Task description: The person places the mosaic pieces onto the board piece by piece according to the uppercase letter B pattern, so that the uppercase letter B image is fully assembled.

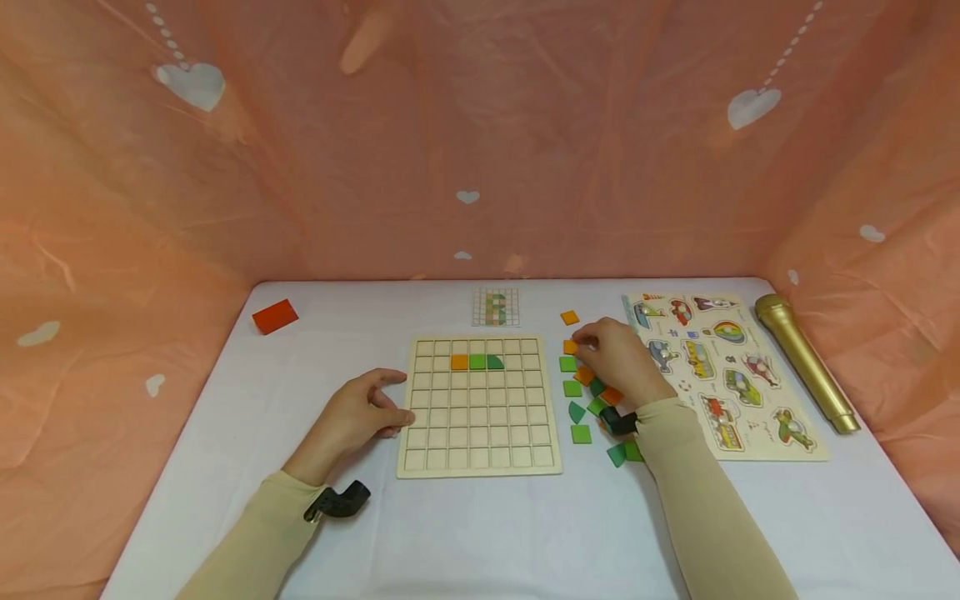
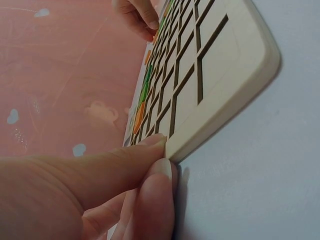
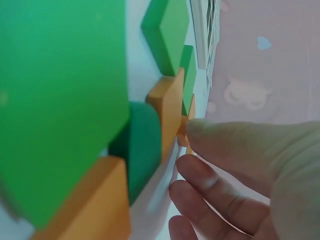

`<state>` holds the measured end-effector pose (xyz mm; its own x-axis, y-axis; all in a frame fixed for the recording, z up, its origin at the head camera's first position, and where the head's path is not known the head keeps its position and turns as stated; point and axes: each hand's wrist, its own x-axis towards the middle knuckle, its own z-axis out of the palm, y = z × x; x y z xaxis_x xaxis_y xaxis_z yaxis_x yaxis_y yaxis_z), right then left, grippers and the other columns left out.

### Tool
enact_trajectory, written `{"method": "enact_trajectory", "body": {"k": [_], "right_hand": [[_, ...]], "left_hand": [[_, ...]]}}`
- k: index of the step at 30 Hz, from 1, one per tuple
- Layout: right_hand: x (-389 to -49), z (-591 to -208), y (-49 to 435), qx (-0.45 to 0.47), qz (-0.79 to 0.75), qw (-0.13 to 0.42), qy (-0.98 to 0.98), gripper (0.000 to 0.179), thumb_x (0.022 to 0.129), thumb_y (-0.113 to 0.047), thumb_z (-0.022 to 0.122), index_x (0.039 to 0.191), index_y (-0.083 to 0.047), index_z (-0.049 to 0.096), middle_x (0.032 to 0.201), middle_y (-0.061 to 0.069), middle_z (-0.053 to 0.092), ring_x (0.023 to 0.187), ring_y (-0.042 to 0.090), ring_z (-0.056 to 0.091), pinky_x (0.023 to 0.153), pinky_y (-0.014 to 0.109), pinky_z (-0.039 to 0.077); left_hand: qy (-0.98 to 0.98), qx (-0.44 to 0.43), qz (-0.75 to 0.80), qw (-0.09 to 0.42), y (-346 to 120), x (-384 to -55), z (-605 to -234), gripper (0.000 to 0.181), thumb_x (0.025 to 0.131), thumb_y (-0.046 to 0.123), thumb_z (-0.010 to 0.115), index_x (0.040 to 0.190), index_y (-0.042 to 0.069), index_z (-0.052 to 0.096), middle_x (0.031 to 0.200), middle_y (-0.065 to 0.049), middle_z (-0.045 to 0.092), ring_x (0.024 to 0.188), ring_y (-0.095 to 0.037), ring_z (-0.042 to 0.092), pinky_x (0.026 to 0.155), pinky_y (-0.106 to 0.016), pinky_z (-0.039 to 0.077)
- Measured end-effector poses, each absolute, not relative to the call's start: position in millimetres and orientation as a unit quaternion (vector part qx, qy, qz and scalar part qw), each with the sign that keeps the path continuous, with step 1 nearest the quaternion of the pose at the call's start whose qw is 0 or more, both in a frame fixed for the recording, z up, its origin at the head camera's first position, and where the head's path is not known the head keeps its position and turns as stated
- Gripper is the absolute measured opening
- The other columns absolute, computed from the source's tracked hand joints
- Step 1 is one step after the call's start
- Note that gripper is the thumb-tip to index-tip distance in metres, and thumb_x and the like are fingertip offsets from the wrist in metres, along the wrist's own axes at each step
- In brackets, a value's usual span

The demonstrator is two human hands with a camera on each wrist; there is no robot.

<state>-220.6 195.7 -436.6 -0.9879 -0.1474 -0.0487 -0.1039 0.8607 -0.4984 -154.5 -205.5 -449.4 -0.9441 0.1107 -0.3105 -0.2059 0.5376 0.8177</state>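
A pale wooden grid board (image 1: 480, 471) lies flat on the table, with an orange square (image 1: 459, 362), a green square (image 1: 477, 362) and a dark green quarter-round tile (image 1: 495, 362) in a row near its top. My left hand (image 1: 352, 412) holds the board's left edge; in the left wrist view the thumb (image 2: 125, 165) and a fingertip meet at that edge. To the right of the board, my right hand (image 1: 618, 358) pinches an orange square tile (image 1: 570, 347) between thumb and finger. Several green and orange tiles lie beside and partly under that hand, including a green square (image 1: 581, 434).
A small pattern card (image 1: 496, 307) lies behind the board. At the right are a picture puzzle board (image 1: 690, 408) with vehicle pieces and a gold microphone (image 1: 806, 362). A red block (image 1: 275, 317) sits far left. Another orange tile (image 1: 570, 317) lies behind the right hand.
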Motion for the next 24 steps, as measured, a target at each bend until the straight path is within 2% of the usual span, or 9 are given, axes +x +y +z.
{"method": "enact_trajectory", "body": {"k": [14,21,24], "right_hand": [[-219.5,-436.2,197.2,-0.064,-0.257,0.043,0.963,0.026,0.104,-0.015,0.069,0.126,-0.004,0.078,0.133,0.021,0.07,0.118,0.037,0.066,0.105,0.056,0.055],[-220.2,-434.0,198.1,-0.059,-0.244,0.044,0.967,0.025,0.102,-0.015,0.071,0.123,-0.004,0.078,0.131,0.02,0.071,0.114,0.036,0.066,0.104,0.055,0.055],[-218.2,-431.2,196.8,-0.059,-0.251,0.045,0.965,0.025,0.102,-0.016,0.072,0.123,-0.005,0.078,0.129,0.019,0.071,0.108,0.034,0.066,0.099,0.051,0.057]], "left_hand": [[0.866,-0.026,0.472,0.164,-205.9,-153.7,-449.5,0.07,0.088,0.016,0.091,0.15,0.007,0.059,0.087,-0.008,0.072,0.068,-0.016,0.068,0.071,-0.029,0.056],[0.865,-0.028,0.473,0.166,-205.3,-154.3,-449.2,0.069,0.088,0.015,0.09,0.15,0.008,0.059,0.087,-0.008,0.072,0.068,-0.016,0.068,0.072,-0.028,0.055],[0.865,-0.027,0.473,0.167,-205.7,-155.2,-449.5,0.069,0.089,0.015,0.09,0.15,0.007,0.058,0.087,-0.008,0.072,0.069,-0.016,0.068,0.072,-0.028,0.056]]}}
